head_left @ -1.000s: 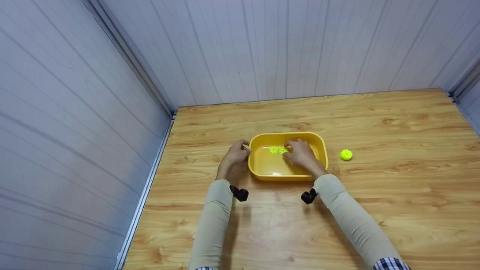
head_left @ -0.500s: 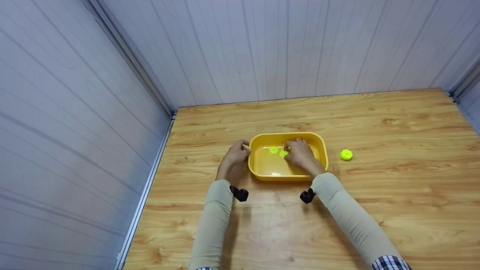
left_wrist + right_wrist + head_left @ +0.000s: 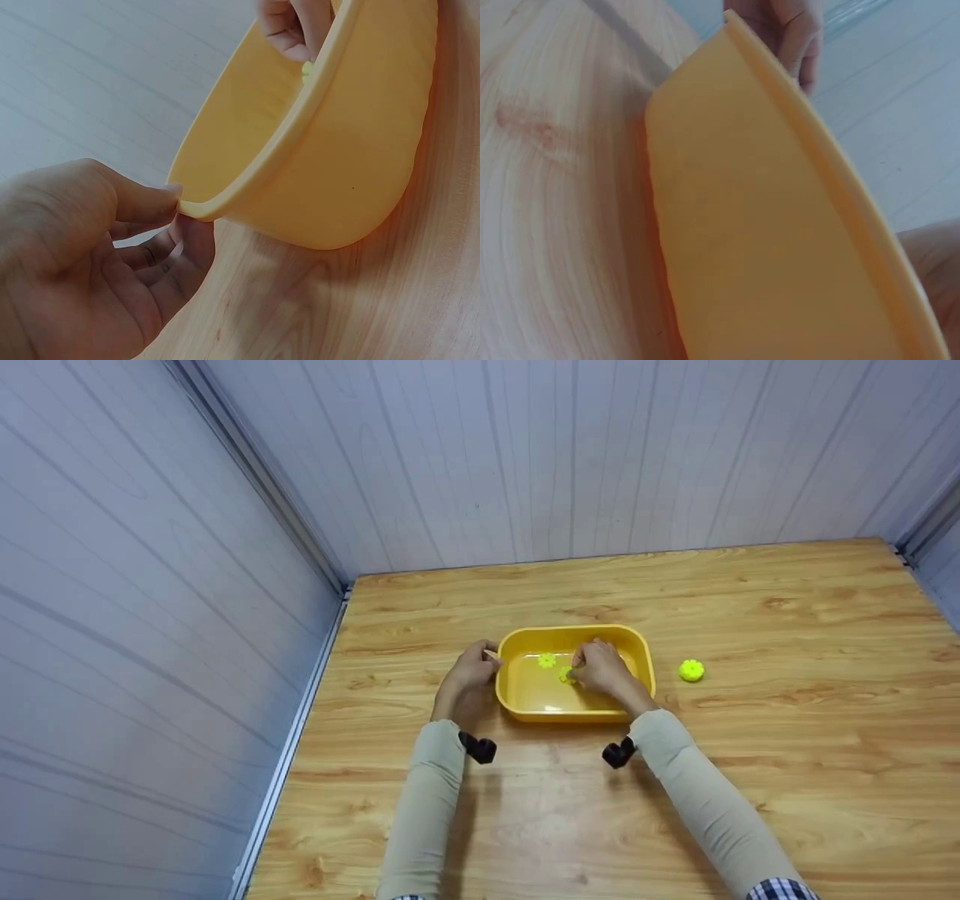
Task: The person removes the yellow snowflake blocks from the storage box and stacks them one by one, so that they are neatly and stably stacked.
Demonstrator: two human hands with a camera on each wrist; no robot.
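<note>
A yellow rectangular plastic basin (image 3: pixel 525 694) with rounded corners stands on the wooden table. My left hand (image 3: pixel 471 666) pinches its left rim between thumb and fingers, plainly seen in the left wrist view, where the basin wall (image 3: pixel 352 165) fills the right side. Inside the basin, my right hand (image 3: pixel 604 667) pinches a small neon-yellow flower-shaped piece (image 3: pixel 565 675) with its fingertips, close over the basin floor. A second neon flower piece (image 3: pixel 547 660) lies on that floor, up and left of it. In the right wrist view the basin's wall (image 3: pixel 742 202) hides most of my right hand.
To the right of the basin, a neon-yellow scalloped round piece (image 3: pixel 691 670) sits on the wooden table (image 3: pixel 810 720). Pale panelled walls (image 3: pixel 540 457) rise behind the table and along its left. A black wrist camera (image 3: pixel 618 752) hangs from each sleeve.
The flower piece at my right fingertips has moved toward me, away from the other flower piece. My left hand and the basin have stayed put.
</note>
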